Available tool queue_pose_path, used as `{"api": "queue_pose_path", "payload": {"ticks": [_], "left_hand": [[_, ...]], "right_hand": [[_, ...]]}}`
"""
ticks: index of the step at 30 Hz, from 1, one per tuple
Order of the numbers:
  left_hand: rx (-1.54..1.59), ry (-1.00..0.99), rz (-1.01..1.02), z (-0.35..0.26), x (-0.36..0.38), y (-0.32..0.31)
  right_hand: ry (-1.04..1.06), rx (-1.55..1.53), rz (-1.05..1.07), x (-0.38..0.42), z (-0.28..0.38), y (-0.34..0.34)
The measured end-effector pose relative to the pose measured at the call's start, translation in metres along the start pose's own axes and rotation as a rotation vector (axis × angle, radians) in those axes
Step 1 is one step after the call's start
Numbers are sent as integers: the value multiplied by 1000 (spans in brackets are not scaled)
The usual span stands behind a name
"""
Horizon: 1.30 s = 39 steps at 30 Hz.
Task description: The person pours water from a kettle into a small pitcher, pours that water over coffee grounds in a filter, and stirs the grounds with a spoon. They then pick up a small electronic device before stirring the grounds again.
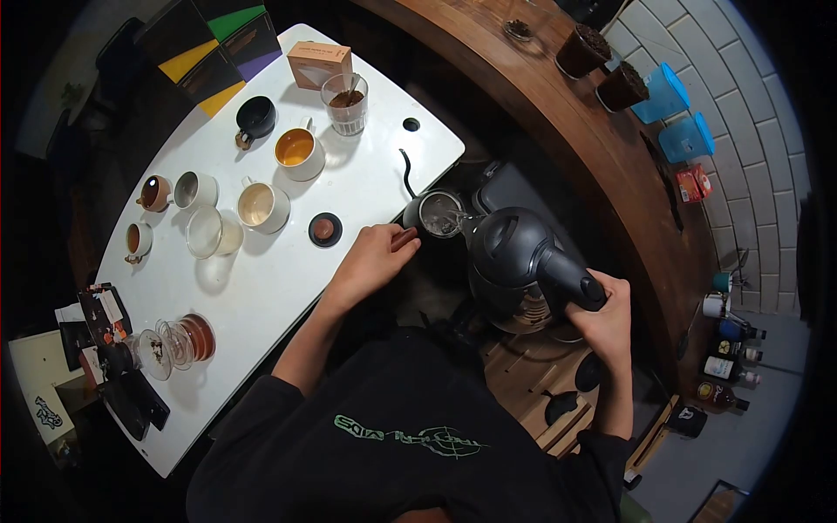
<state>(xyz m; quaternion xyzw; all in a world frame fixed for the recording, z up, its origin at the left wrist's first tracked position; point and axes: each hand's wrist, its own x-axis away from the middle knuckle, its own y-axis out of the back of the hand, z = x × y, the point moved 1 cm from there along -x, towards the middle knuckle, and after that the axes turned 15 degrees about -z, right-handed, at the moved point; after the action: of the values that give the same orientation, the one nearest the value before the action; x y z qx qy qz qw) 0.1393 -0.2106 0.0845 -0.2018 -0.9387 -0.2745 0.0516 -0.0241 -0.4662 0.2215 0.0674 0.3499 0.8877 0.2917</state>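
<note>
My right hand [604, 319] is wrapped round the handle of a black electric kettle [510, 253], which tilts so that its spout sits at the open top of a small gooseneck kettle [439, 213]. Water shows inside the gooseneck kettle. Its thin black spout points away over the table corner. My left hand [377, 257] grips the gooseneck kettle's brown handle. Left of that hand, a round black lid with a brown knob [324, 229] lies on the white table. Whether the gooseneck kettle rests on anything is hidden.
On the white table [270, 288] stand several cups, a glass of brown grounds [347, 103], a cardboard box [319, 64] and a glass dripper set [179, 342]. A wooden counter [558, 113] curves along the right, with coffee-filled cups [582, 50] and bottles [720, 370].
</note>
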Motion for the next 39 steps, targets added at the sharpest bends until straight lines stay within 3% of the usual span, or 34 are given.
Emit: {"api": "queue_pose_path", "payload": {"ticks": [27,39], "left_hand": [[-37,-89,6,-12,22,-12],[-37,-26,75,-27,38,-21]], "right_hand": [[-13,16,-12,22,-6,17],[-69,20,-44,45,-21,31]]}}
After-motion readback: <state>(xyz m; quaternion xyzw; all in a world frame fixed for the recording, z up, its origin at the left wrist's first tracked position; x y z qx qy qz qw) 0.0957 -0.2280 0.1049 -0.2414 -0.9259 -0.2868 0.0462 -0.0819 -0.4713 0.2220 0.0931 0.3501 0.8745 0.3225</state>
